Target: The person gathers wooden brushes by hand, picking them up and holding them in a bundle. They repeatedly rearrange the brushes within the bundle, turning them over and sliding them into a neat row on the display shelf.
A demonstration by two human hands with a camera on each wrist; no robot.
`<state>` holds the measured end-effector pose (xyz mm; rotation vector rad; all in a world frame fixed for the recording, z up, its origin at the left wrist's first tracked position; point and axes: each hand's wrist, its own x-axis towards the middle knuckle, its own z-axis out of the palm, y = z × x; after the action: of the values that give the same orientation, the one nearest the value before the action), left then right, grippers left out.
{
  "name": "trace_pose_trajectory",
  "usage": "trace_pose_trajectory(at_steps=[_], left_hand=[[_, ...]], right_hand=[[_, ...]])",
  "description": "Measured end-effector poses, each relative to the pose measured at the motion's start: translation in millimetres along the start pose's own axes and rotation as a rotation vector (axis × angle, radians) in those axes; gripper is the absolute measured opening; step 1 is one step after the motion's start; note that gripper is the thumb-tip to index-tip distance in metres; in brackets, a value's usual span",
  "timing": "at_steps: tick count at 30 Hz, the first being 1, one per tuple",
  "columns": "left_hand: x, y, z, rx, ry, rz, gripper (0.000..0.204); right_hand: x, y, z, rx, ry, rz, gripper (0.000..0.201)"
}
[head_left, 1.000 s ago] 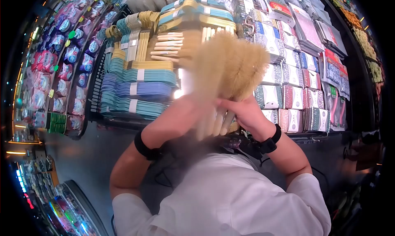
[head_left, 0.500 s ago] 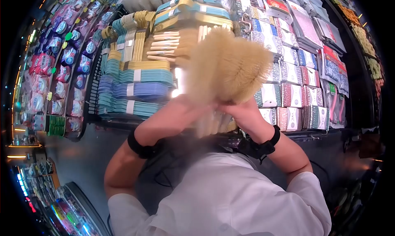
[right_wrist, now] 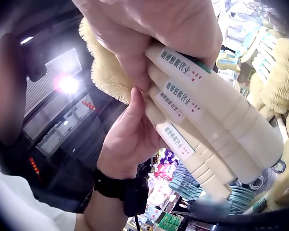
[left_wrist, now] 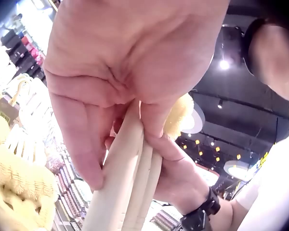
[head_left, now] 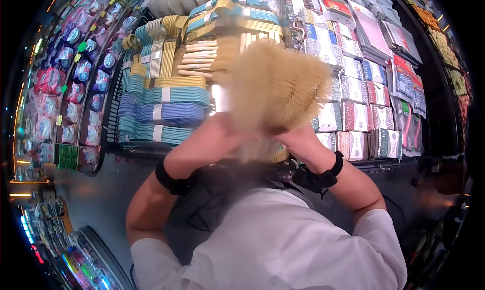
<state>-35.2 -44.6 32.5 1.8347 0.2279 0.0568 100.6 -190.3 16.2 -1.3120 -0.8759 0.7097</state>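
Several pot brushes [head_left: 290, 87] with bushy tan bristles are bunched upright in front of my chest, heads up. Their cream handles [right_wrist: 207, 120] lie side by side, with white printed labels and metal hanging loops at the ends. My left hand [head_left: 220, 138] grips the bunch from the left, just below the bristles. In the left wrist view its thumb and fingers straddle the handles. From the other side, my right hand [head_left: 303, 143] holds the handles, its fingers curled around them in the right wrist view. The bristles partly cover both hands' fingertips in the head view.
Behind the brushes, banded blue and yellow hangers [head_left: 166, 95] are stacked on the display at left. More brushes with pale handles [head_left: 199, 55] lie beyond. Packaged patterned cloths [head_left: 356, 113] fill the right side. Small hanging packs [head_left: 76, 93] line a rack at far left.
The brush heads, earlier split with one apart on the left, are now packed into one bunch. My left hand has shifted slightly left and the right hand stays nearly in place.
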Motion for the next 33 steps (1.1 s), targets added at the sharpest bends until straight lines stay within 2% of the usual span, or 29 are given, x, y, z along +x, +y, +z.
trace_pose_trajectory(at_steps=[2, 5, 6, 8, 11, 17, 21, 23, 26, 29, 32, 33], left_hand=[[-1, 12, -2, -0.051, -0.031, -0.040, 0.029], [-2, 11, -4, -0.061, -0.063, -0.164, 0.029], [-2, 10, -3, -0.093, -0.053, -0.153, 0.030], [-3, 7, 0, -0.155, -0.033, -0.132, 0.030], [0, 7, 1, -0.008, -0.062, -0.122, 0.034], [7, 12, -3, -0.062, -0.133, -0.144, 0.033], [11, 9, -7, -0.023, -0.187, -0.295, 0.035], [14, -5, -7, 0.019, -0.205, -0.333, 0.035], [13, 7, -2, -0.030, -0.235, -0.330, 0.035], [9, -10, 0, -0.013, -0.202, -0.333, 0.033], [3, -14, 8, -0.062, -0.096, -0.272, 0.040], [2, -14, 10, -0.065, -0.089, -0.245, 0.039]], right_hand=[[-1, -3, 2, 0.038, 0.018, -0.035, 0.055], [1, 6, 0, -0.048, -0.002, -0.005, 0.053], [0, 9, 0, -0.045, -0.010, 0.008, 0.052], [-2, 14, -1, 0.060, -0.029, 0.042, 0.048], [-4, 18, -9, 0.331, -0.167, 0.392, 0.056], [-3, 0, -8, 0.532, -0.174, 0.496, 0.036], [-5, 16, -9, 0.727, -0.213, 0.486, 0.037], [-6, 23, -12, 0.742, -0.220, 0.454, 0.040], [-10, 18, -15, 0.721, -0.192, 0.506, 0.041], [-13, 24, -18, 0.416, -0.204, 0.472, 0.041], [-18, 27, -14, 0.419, -0.142, 0.379, 0.041], [-19, 26, -15, 0.292, -0.129, 0.343, 0.042]])
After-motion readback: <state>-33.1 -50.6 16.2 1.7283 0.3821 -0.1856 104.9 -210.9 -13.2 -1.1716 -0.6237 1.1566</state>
